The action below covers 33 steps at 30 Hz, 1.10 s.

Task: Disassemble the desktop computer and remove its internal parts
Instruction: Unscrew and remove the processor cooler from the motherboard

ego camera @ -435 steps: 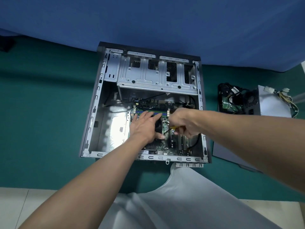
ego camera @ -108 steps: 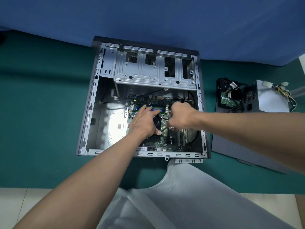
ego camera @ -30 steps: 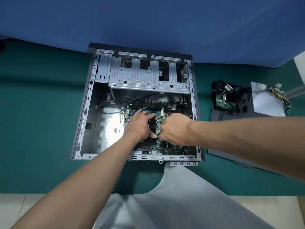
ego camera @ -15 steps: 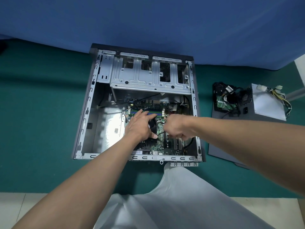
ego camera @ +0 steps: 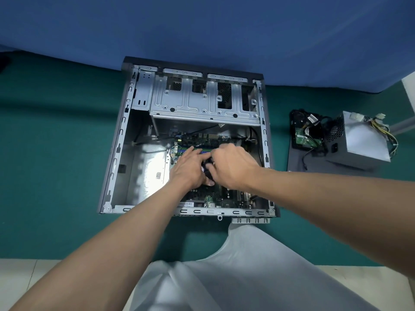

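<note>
The open desktop case [ego camera: 116, 153] lies flat on the green mat, with its green motherboard [ego camera: 215, 196] in the lower right part. A black cooler fan [ego camera: 206, 167] sits on the board and is mostly covered by my hands. My left hand [ego camera: 187, 169] lies on the fan's left side with its fingers stretched toward the memory slots [ego camera: 179, 150] and its thumb against the fan's near edge. My right hand [ego camera: 233, 167] is curled in a fist over the fan's right side, gripping a screwdriver of which only a small metal glint shows.
The silver drive cage [ego camera: 202, 102] fills the far end of the case. Right of the case, a removed power supply [ego camera: 361, 142] with loose cables and a hard drive [ego camera: 303, 135] rest on the dark side panel [ego camera: 298, 162]. A blue cloth [ego camera: 202, 30] hangs behind.
My right hand has moved left and farther in, from the board's lower right onto the fan, right beside my left hand. The left hand has stayed on the fan.
</note>
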{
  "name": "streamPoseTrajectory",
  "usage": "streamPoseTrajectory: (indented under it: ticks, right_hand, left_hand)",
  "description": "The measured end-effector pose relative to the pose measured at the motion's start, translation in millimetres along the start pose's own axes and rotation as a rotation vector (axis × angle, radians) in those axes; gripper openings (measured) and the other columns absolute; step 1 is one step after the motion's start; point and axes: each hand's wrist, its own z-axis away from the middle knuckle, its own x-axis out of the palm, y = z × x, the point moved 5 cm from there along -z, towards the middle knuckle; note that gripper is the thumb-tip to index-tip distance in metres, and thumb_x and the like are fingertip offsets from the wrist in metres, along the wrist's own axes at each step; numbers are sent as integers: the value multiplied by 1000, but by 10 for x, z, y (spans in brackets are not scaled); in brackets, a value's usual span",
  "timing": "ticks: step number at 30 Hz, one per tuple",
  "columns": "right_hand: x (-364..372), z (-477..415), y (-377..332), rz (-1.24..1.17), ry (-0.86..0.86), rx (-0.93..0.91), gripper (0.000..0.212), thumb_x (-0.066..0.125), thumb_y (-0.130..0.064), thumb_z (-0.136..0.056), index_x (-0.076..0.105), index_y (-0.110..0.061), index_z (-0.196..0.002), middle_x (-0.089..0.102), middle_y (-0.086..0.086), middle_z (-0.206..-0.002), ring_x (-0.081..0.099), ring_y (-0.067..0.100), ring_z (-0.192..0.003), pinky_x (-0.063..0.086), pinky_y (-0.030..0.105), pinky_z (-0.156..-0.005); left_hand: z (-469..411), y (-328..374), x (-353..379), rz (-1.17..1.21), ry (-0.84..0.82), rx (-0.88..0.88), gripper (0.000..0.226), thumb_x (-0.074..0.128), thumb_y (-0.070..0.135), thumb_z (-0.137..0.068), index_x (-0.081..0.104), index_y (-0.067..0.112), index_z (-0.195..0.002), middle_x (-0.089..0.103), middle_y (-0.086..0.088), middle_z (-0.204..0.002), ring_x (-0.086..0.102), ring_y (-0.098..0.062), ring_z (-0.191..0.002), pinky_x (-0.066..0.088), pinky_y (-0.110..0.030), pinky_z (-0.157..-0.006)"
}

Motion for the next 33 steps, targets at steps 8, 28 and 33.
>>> streamPoseTrajectory:
  ticks: [8,28,33]
  right_hand:
    - [219,196,445,-487,359,723,41,45,-45,-92,62,-16,-68,60,2,-68,55,28,-75,38,30,-57]
    - [68,53,436,-407,-310,443,26,44,-21,-97,58,0,-99,61,13,-111,63,25,-92,55,34,-79]
    - [47,91,241,36,-326,36,28,47,-15,-94,43,-11,-67,54,10,-76,54,27,-69,44,31,-61]
  left_hand:
    - [0,-6,15,23,11,-6,99,85,35,-67,29,40,-149,18,8,-161,2,-12,-149,7,-38,-120]
    - [-2,12,12,23,-9,-24,95,82,29,-69,31,39,-148,19,8,-161,4,-13,-149,5,-38,-119]
    - [8,14,-2,32,-4,-16,95,83,30,-69,32,39,-148,20,7,-161,4,-14,-149,6,-37,-121]
